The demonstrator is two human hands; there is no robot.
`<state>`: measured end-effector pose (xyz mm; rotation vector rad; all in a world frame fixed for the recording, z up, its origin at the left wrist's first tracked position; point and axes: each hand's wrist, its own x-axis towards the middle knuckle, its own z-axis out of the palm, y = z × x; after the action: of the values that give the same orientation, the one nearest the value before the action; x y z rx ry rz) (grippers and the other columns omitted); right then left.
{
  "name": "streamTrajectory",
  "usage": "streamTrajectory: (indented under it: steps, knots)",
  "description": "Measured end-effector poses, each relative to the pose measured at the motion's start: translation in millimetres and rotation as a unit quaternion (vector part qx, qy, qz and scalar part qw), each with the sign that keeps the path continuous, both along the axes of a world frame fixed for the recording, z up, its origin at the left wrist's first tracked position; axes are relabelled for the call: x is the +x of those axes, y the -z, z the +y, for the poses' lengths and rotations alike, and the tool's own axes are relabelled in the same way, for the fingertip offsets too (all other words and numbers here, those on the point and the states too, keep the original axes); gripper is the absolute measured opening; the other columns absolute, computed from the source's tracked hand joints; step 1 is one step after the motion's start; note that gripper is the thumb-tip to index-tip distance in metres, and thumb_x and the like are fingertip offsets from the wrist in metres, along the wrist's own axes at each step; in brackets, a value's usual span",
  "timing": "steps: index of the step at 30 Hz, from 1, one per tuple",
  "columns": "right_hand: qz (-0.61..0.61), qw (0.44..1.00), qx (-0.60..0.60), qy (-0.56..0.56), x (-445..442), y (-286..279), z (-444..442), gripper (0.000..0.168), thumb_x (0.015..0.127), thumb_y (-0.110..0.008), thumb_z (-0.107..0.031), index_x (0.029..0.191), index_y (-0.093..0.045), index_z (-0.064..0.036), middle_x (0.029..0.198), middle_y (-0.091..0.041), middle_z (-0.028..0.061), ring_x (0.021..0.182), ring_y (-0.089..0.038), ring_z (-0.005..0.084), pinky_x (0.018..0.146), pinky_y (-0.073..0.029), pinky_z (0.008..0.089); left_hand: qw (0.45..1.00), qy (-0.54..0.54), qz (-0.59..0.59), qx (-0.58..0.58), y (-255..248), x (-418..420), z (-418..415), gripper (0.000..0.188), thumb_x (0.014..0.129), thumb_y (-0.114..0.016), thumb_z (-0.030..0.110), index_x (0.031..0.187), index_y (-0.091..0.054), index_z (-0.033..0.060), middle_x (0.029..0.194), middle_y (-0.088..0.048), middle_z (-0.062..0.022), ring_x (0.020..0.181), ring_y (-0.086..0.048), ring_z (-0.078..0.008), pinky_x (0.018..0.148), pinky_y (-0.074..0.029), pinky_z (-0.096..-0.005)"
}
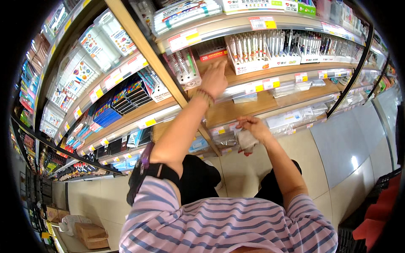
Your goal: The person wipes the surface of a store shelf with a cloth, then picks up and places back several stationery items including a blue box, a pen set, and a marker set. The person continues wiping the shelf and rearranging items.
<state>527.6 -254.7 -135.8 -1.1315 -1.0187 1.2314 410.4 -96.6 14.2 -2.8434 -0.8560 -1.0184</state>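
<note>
My left hand (215, 79) reaches onto the wooden shelf (227, 76), in the gap between a pen display box (191, 77) on its left and a white box of pens (250, 55) on its right. Its fingertips are near a red-fronted box (213, 55) at the back of that gap; whether they touch it or the shelf board, I cannot tell. My right hand (255, 128), lower down in front of the shelves, holds a crumpled greyish cloth (246, 140) with red edging, hanging from the fingers.
More pen boxes (284, 50) line the shelf to the right. Clear plastic cases (91, 71) and blue pen boxes (106, 115) stand on shelves at left. A wooden upright (152, 57) divides the shelving. Cardboard boxes (91, 235) lie on the floor at lower left; a dark crate (357, 218) is at lower right.
</note>
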Motion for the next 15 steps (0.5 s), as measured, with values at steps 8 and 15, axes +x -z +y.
streamTrajectory:
  steps: [8,15]
  knots:
    - [-0.043,0.993,-0.102,0.031,21,95,-15,0.02,0.079,-0.056,-0.009,0.098,-0.059,-0.002,0.08,-0.064,0.0104,0.075,-0.06,0.0128,0.066,-0.048,0.0271,0.932,-0.268,0.233,-0.077,6,63,99,0.042,0.084,-0.037,0.019,0.126,-0.038,0.0234,0.133,-0.032,-0.0129,0.124,-0.028,-0.0344,0.097,-0.029,-0.051]
    - [-0.124,0.984,-0.131,0.014,28,69,-13,0.021,0.079,-0.055,-0.009,0.099,-0.059,-0.002,0.079,-0.063,0.009,0.075,-0.06,0.0135,0.067,-0.047,0.0271,0.91,-0.302,0.27,-0.091,-3,90,102,0.037,0.088,-0.034,0.023,0.121,-0.045,0.0097,0.128,-0.04,-0.0182,0.118,-0.04,-0.0336,0.094,-0.036,-0.0477]
